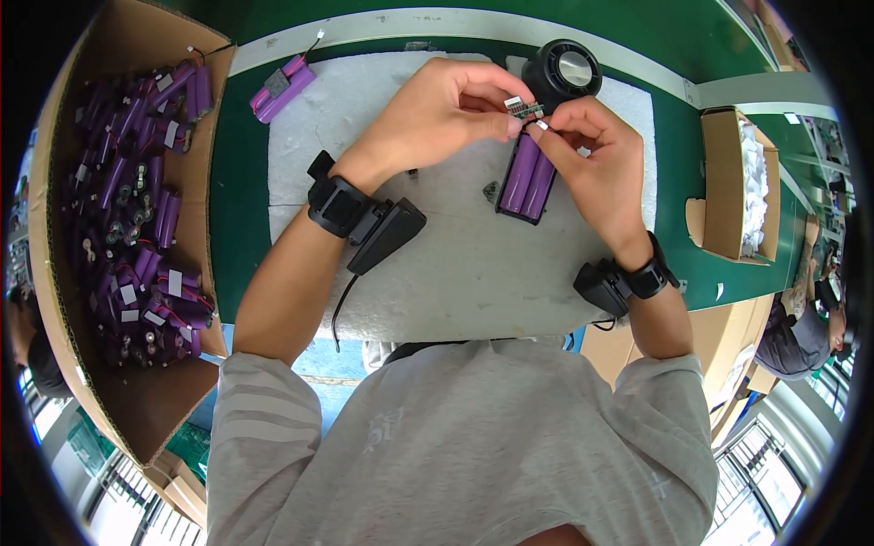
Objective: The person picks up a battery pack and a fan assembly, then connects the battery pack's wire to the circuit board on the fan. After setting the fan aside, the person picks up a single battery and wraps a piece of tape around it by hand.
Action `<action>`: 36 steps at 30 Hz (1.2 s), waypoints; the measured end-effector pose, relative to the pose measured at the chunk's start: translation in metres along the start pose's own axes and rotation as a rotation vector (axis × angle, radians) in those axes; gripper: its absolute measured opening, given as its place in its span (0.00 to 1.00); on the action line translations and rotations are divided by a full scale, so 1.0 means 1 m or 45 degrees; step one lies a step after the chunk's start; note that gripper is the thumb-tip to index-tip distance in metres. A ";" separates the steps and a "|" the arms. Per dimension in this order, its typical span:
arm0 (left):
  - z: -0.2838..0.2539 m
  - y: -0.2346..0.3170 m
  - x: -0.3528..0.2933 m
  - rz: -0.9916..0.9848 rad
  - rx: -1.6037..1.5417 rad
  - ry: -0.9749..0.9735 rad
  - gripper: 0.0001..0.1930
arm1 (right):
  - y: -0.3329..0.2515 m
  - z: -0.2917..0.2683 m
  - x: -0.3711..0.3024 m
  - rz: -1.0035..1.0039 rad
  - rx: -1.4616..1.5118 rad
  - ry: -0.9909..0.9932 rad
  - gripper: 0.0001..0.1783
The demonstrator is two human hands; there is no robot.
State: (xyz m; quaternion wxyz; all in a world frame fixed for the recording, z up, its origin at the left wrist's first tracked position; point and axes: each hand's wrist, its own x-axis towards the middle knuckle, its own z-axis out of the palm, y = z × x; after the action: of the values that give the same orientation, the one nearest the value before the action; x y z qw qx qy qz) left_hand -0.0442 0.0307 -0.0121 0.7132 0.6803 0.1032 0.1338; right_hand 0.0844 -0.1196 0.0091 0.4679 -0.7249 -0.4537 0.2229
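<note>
My left hand (442, 114) pinches a small green circuit board (525, 111) between thumb and fingers. Close against it, my right hand (596, 155) is closed on a small white plug (542, 126); whether plug and board touch is too small to tell. Just below both hands, a purple two-cell battery pack (526, 175) lies in a narrow black housing (517, 215). A round black part with a silver centre (557, 71) sits behind the hands; its link to the housing is hidden. A small dark piece (491, 191) rests left of the housing.
A pale foam mat (437, 282) covers the green bench. Another purple battery pack (283, 91) lies at its far left. A large cardboard box (196, 382) of purple packs stands left; a smaller box (724, 191) with white pieces stands right. A person (797, 337) is at far right.
</note>
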 end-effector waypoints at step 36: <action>-0.005 -0.013 0.007 0.582 0.249 -0.054 0.11 | 0.005 -0.002 0.003 -0.294 -0.149 -0.005 0.08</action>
State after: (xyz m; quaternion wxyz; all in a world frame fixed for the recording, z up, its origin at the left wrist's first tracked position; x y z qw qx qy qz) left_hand -0.0388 0.0377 -0.0249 0.5971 0.7545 -0.0557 0.2667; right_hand 0.0895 -0.1191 0.0057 0.4465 -0.6936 -0.5471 0.1421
